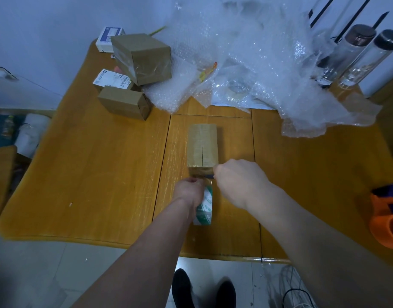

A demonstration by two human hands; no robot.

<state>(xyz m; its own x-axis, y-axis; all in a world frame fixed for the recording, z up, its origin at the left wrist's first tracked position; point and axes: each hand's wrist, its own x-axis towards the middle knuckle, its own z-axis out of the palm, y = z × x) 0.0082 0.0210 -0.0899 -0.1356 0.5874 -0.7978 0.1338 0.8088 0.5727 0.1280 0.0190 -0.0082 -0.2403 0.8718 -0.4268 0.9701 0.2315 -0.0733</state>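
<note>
A small brown cardboard box point(202, 146), taped along its top, lies in the middle of the wooden table point(97, 174). My left hand point(188, 190) grips a roll of clear tape point(204, 207) with green print just in front of the box. A strip of tape runs from the roll to the box's near end. My right hand point(240, 181) is curled around a thin dark tool point(207, 175), whose tip sits at the tape strip beside the box's near edge. What kind of tool it is I cannot tell.
Several more cardboard boxes point(142, 58) and a white labelled carton point(109, 38) sit at the back left. A heap of bubble wrap point(246, 58) covers the back right, with glass bottles point(355, 54) beyond it. An orange tape dispenser point(386, 221) lies at the right edge.
</note>
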